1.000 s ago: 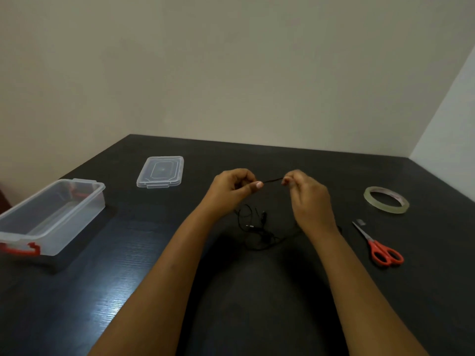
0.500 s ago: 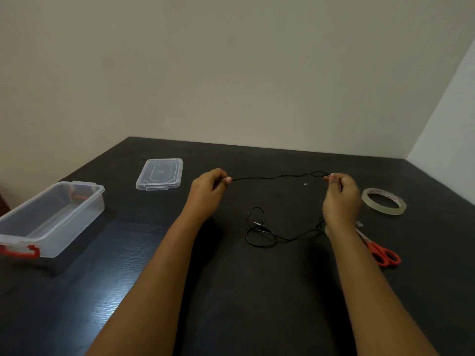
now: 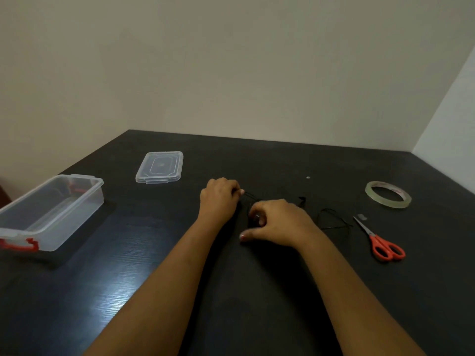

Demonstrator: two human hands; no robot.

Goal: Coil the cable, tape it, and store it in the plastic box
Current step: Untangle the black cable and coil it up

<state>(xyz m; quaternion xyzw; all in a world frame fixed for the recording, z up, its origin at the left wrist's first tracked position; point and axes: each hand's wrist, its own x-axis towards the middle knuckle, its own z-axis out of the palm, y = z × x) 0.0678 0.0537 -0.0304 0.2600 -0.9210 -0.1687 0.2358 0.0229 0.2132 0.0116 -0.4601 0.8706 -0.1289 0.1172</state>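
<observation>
Cable (image 3: 334, 222), thin and black, lay loose on the dark table (image 3: 154, 253) near the middle, and both hands were right on it! The left hand (image 3: 219, 199) sat knuckles up with its fingers curled, pinching a strand at the fingertips, and that strand ran off to the right towards the other hand. The right hand (image 3: 280, 223) hovered low just beside it, fingers curled in and closed over the cable's middle, thumb stretched out to the lower left; exactly which strands it had pinched was hard to tell against the black surface. More cable spilled out past the right wrist in an untidy loop flat on the table, with a short kinked end poking up just behind the knuckles. Off to the right, the clear tape roll (image 3: 389, 204) rested flat, well apart from the hands, and the orange-handled scissors (image 3: 377, 240) lay closed nearer the front, blades pointing at a small scrap of tape (image 3: 362, 216). Over on the far left stood the plastic box (image 3: 74, 222), transparent, open-topped, red latches at its ends, nothing visible inside. Its clear lid (image 3: 160, 167) lay flat by itself behind it, towards the pale wall (image 3: 231, 73).
</observation>
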